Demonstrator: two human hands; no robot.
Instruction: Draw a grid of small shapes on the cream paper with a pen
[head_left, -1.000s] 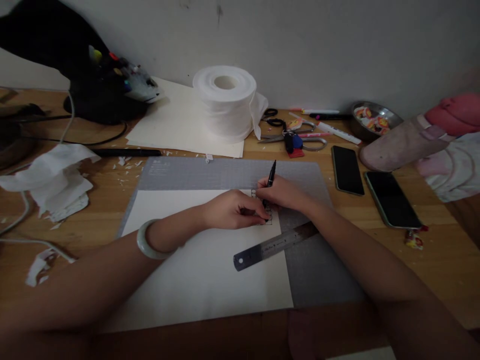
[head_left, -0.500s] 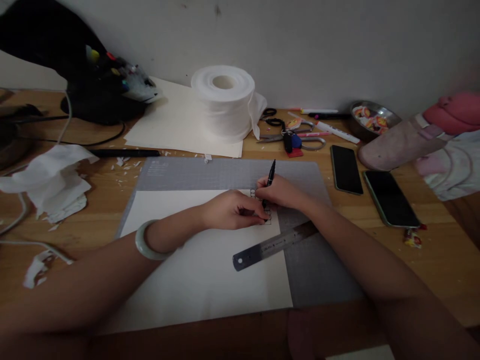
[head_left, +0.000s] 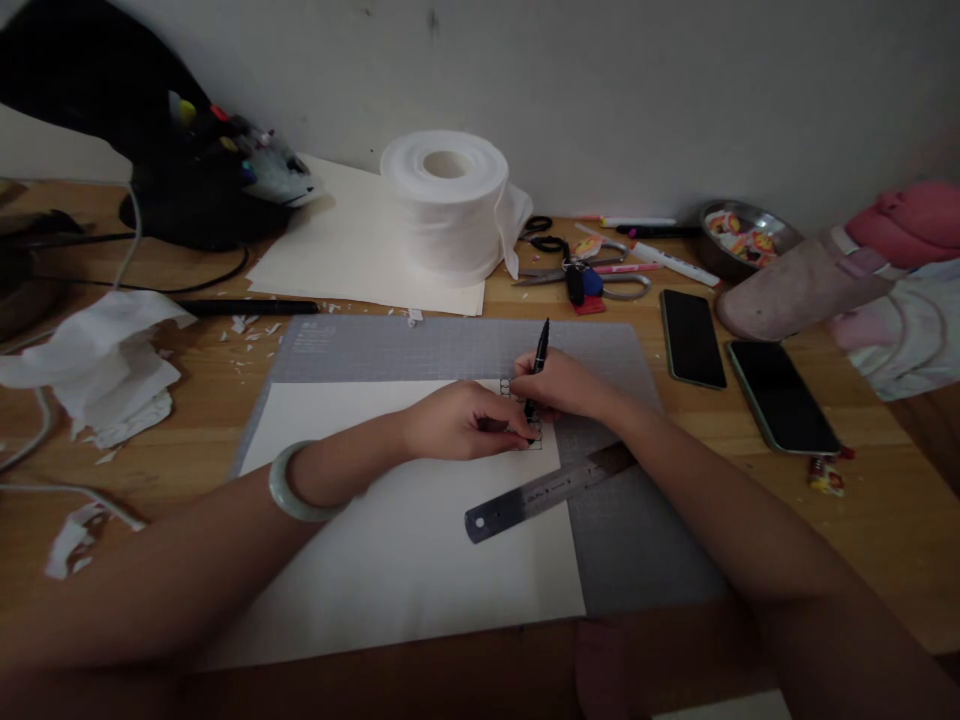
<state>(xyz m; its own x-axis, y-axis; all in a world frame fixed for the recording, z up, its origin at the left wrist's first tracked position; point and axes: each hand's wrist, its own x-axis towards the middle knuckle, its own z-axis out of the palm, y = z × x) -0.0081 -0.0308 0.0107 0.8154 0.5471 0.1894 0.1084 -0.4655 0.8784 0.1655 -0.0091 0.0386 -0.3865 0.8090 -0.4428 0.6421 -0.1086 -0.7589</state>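
Observation:
A white sheet of paper lies on a grey cutting mat. My right hand is closed around a black pen, which stands nearly upright over the sheet's upper right corner. Beside it, my left hand rests on the paper with thumb and forefinger pinched together. Something small and dark shows at those fingertips, but I cannot make it out. Small black outlined shapes run down the paper there, partly covered by my fingers. Below both hands, a steel ruler lies slantwise across the sheet's right edge and the mat.
Behind the mat stands a white tissue roll on more paper. Scissors, two phones, a pink-lidded bottle and a metal bowl fill the right. Crumpled tissue and paper scraps lie left.
Almost nothing differs. Both hands and the pen keep their places on the paper, and the view has shifted very slightly.

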